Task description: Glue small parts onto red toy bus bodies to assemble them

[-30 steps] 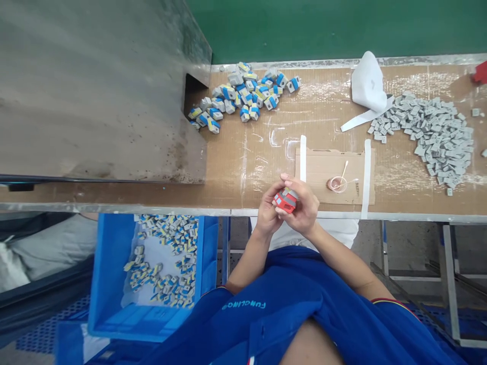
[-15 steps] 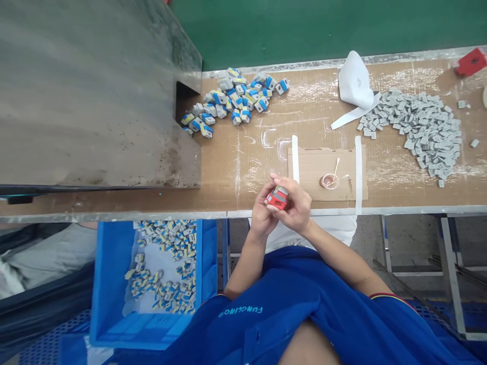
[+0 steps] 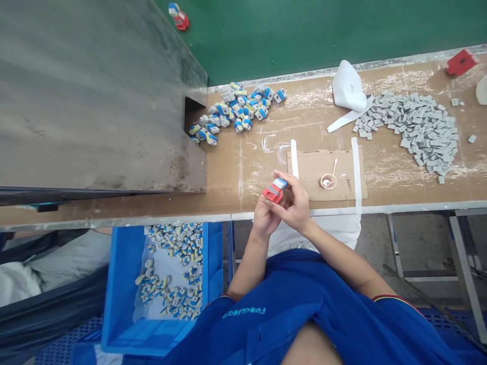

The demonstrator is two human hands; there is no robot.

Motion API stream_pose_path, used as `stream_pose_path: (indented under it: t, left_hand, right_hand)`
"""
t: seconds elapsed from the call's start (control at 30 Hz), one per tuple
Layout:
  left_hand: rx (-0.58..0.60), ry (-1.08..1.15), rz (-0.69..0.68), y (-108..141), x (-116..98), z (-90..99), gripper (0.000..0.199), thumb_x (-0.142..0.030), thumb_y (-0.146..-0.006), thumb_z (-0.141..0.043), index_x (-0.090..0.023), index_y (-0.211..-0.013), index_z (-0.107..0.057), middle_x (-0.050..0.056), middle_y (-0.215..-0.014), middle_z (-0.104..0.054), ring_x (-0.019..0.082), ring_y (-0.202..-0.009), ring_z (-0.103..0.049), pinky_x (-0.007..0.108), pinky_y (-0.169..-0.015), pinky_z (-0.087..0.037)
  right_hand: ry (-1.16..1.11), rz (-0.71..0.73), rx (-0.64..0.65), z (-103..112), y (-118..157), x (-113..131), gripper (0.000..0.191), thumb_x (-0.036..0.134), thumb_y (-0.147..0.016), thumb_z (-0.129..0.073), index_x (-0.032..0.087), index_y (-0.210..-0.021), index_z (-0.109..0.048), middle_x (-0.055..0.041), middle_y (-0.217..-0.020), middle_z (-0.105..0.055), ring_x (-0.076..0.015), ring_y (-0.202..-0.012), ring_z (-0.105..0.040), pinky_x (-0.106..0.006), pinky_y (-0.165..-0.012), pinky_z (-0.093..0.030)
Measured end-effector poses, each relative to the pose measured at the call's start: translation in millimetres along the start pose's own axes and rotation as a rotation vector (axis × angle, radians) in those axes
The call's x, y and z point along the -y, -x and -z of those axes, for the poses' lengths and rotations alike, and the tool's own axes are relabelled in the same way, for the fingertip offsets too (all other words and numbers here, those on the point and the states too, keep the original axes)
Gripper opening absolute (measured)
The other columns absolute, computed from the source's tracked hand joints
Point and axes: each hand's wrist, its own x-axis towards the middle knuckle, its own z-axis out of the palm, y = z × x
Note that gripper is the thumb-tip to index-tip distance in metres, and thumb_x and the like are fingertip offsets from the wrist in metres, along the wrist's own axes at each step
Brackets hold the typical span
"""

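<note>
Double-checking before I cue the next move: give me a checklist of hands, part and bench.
1. Red piece held: ok, between left hand and right hand.
2. Blue-and-white part on it firmly attached: cannot tell.
3. Cup on cardboard, swabs sticking out: ok.
4. White tape strips near both cardboard ends: ok.
5. Grey pieces all in one pile: not ok, strays lie to its right.

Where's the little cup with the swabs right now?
Head view: the cup sits just right of the right hand, on the cardboard pad between two white tape strips.
</note>
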Motion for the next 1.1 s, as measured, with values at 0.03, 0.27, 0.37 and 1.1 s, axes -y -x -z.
stream_pose_path:
  t: [0.03,0.27,0.37,1.1]
  left_hand:
    - [0.007,-0.004,-0.011,0,0,-0.2,0.063,-0.061,-0.067,-0.094,-0.019,-0.111,-0.077,0.009,-0.105,-0.075,0.025,-0.104,-0.071,0.041,-0.104,-0.055]
    - [0.104,-0.059,0.016,12,-8,2.9,0.054,-0.057,-0.073,-0.093,-0.021,-0.11,-0.078,0.006,-0.098,-0.076,0.018,-0.087,-0.071,0.031,-0.085,-0.057]
    - [0.141,-0.139,0.015,18,-13,10.6,0.053,-0.061,-0.072,-0.092,-0.018,-0.099,-0.077,0.004,-0.086,-0.072,0.015,-0.074,-0.066,0.03,-0.075,-0.055]
    - [0.18,-0.255,-0.014,15,-35,13.8,0.044,-0.048,-0.083,-0.088,-0.017,-0.113,-0.079,0.008,-0.096,-0.08,0.011,-0.07,-0.068,0.022,-0.068,-0.057]
  right_hand:
    - [0.009,0.008,-0.011,1,0,0,0.064,0.055,-0.092,-0.074,0.03,-0.147,-0.053,-0.013,-0.139,-0.071,-0.0297,-0.129,-0.069,-0.05,-0.107,-0.062]
    - [0.107,0.023,0.073,16,-6,7,0.058,0.054,-0.092,-0.073,0.027,-0.141,-0.058,-0.0121,-0.125,-0.076,-0.0291,-0.114,-0.074,-0.047,-0.098,-0.064]
    - [0.151,0.045,0.165,25,-8,17,0.058,0.049,-0.093,-0.075,0.028,-0.144,-0.058,-0.0119,-0.128,-0.076,-0.0286,-0.117,-0.073,-0.046,-0.101,-0.063]
    - [-0.712,-0.477,0.274,69,2,39,0.085,0.087,-0.082,-0.062,0.031,-0.145,-0.054,-0.0116,-0.141,-0.07,-0.0237,-0.117,-0.075,-0.04,-0.098,-0.066]
